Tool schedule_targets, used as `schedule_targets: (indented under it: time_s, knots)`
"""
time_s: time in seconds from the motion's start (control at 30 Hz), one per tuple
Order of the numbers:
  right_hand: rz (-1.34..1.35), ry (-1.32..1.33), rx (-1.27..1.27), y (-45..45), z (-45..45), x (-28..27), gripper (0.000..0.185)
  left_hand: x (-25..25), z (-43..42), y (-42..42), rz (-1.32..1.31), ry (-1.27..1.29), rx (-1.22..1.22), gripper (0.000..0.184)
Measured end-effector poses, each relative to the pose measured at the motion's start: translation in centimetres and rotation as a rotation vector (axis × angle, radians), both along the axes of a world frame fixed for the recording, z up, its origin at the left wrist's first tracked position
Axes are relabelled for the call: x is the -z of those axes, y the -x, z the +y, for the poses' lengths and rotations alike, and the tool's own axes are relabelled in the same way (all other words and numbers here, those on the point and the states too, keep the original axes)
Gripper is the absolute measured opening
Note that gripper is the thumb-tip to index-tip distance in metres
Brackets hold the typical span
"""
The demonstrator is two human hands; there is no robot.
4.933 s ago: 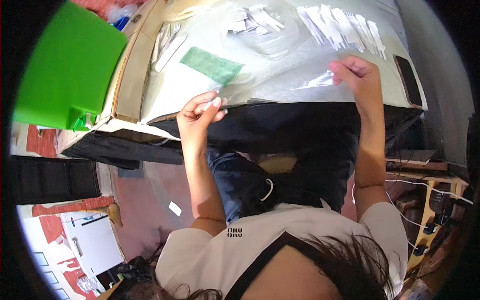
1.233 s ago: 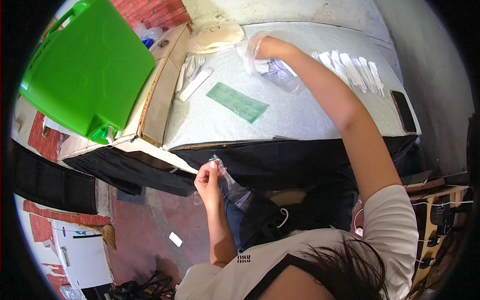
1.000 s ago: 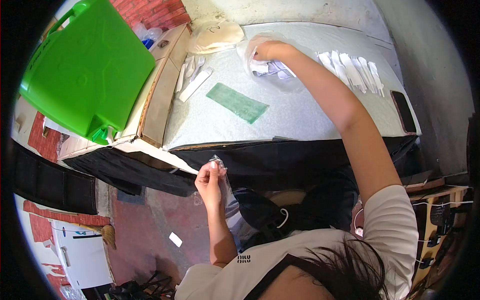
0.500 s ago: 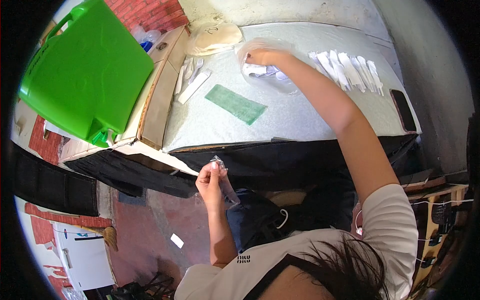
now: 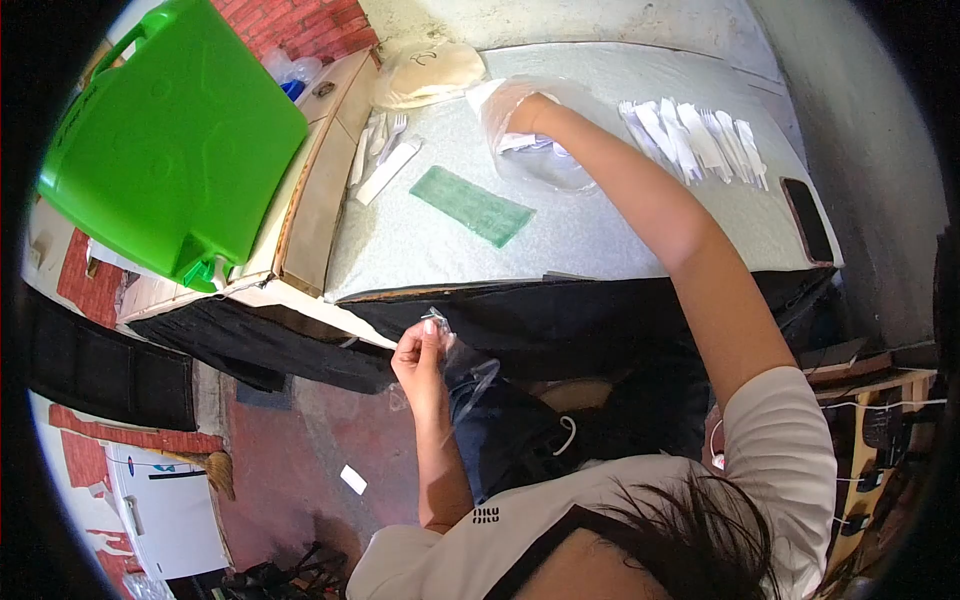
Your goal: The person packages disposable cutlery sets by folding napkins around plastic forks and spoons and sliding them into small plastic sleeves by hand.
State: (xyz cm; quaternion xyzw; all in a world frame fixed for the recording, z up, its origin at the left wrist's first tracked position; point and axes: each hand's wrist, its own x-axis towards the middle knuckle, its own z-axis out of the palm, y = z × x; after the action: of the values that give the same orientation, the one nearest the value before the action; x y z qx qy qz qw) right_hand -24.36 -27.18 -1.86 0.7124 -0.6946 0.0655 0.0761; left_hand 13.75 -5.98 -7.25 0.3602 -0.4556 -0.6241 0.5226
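Observation:
My left hand (image 5: 420,352) is closed in a pinch on a thin clear plastic bag (image 5: 478,385), which hangs down in front of my lap. My right hand (image 5: 530,115) reaches inside a larger clear plastic bag (image 5: 575,178) on the table, its fingers hidden by plastic and glare. White plastic cutlery and paper pieces (image 5: 535,143) lie in that bag beneath the hand. To its right is a row of white forks and wrapped cutlery (image 5: 690,140). A few more white utensils (image 5: 388,145) lie at the left, beside a flat white strip (image 5: 388,172).
A flat green piece (image 5: 472,205) lies mid-table. Pale round sheets (image 5: 432,75) are at the back left, and a phone (image 5: 807,220) rests at the right edge. A large green jerrycan (image 5: 175,140) stands on the left counter (image 5: 315,200).
My right hand has shifted slightly right and deeper into the larger bag, whose left side has lifted over it. The small bag at my left hand has swung out to the right.

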Motion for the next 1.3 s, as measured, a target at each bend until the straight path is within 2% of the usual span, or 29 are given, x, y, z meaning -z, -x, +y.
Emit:
schedule_targets:
  time_s: [0.07,0.17,0.27,0.37,0.47,0.57,0.67,0.77,0.8,0.9,1.0,1.1,1.2,1.3]
  knots:
    - [0.078,0.040,-0.001,-0.1,0.7,-0.9,0.036,0.1,-0.1,0.0,0.008,0.007,0.008,0.014]
    - [-0.039,0.131,-0.038,-3.2,5.9,-5.2,0.029,0.4,-0.2,0.0,0.017,0.011,0.015,0.014]
    - [-0.006,0.324,-0.112,-0.2,2.4,-0.9,0.026,0.1,-0.1,0.0,0.013,0.004,0.014,0.014]
    - [0.137,0.172,-0.005,-1.9,3.8,-3.6,0.026,0.2,-0.4,-0.2,-0.009,0.019,0.048,0.014]
    - [0.052,0.242,0.026,-1.2,4.2,-3.3,0.024,-0.4,-0.2,0.1,-0.052,0.007,0.091,0.014]
    - [-0.693,0.212,0.073,-1.2,6.1,-2.2,0.026,-0.4,-0.2,0.6,-0.077,-0.002,0.153,0.016]
    - [-0.555,0.162,-0.032,-1.2,7.3,-3.0,0.030,-1.1,0.3,1.9,-0.071,-0.021,0.216,0.019]
    - [-0.070,0.184,0.040,0.1,2.5,0.7,0.028,-1.1,0.6,2.8,-0.097,0.060,0.250,0.019]
    - [-0.034,0.390,-0.001,-0.2,2.9,1.2,0.028,-1.5,1.0,3.2,-0.104,0.046,0.239,0.019]
    - [-0.079,0.231,0.064,-2.9,6.5,-2.9,0.029,-1.0,1.0,3.3,-0.040,0.038,0.265,0.019]
    - [-0.019,0.179,0.040,-1.5,3.8,-0.7,0.032,-0.5,1.0,3.0,-0.049,0.033,0.233,0.021]
    - [-0.066,0.109,0.066,-3.5,8.0,-3.7,0.022,-0.4,1.1,2.1,-0.062,-0.009,0.193,0.021]
    - [-0.001,0.235,-0.027,-2.7,6.5,-2.9,0.018,0.0,0.9,1.1,-0.048,-0.038,0.182,0.021]
    - [0.176,0.176,-0.119,-2.8,6.4,-2.8,0.013,0.5,0.5,0.5,-0.034,-0.042,0.178,0.020]
